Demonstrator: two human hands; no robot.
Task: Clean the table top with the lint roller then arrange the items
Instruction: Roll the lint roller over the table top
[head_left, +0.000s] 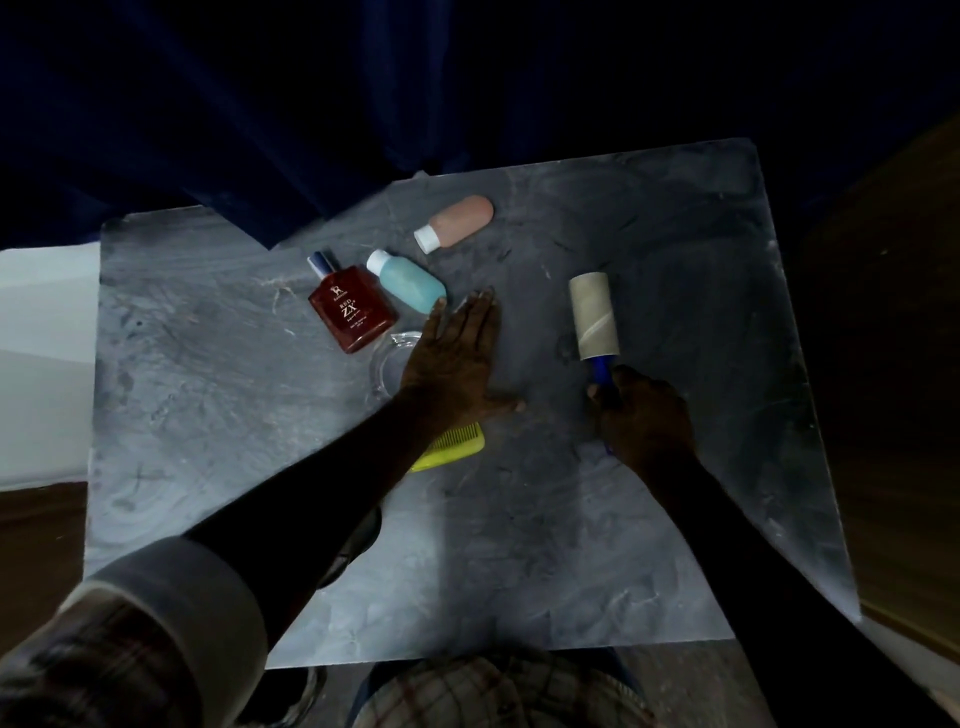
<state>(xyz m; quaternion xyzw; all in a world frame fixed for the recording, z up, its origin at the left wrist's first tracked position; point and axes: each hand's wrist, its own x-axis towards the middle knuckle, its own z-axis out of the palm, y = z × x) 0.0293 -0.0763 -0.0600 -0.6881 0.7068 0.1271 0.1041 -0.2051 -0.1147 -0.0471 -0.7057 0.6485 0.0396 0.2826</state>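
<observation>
- a checked shirt (498, 691) shows at the near edge of the grey table (519, 545), with a rolled-up sleeve (171, 613) at the near left corner.
- a yellow comb (457, 441) lies near the middle of the surface, partly under the left forearm.
- the right hand (644, 415) is closed around the blue handle (602, 374) of the lint roller (595, 317), right of the middle of the surface; the roll lies on the table top and points toward the far edge.
- the left hand (457, 358) lies flat and open, palm down, fingers together and thumb spread, in the middle of the surface, holding nothing.
- a clear glass dish (389, 364) sits just left of the left hand and is partly hidden by it.
- a dark red bottle (353, 312) lies flat just beyond the dish, its blue cap toward the far left.
- a light blue bottle (410, 283) with a white cap lies touching the red bottle; the left fingertips (483, 296) reach its base.
- a pink bottle (457, 221) with a white cap lies apart from them, closer to the far edge.
- a dark blue curtain (363, 104) hangs over the far edge.
</observation>
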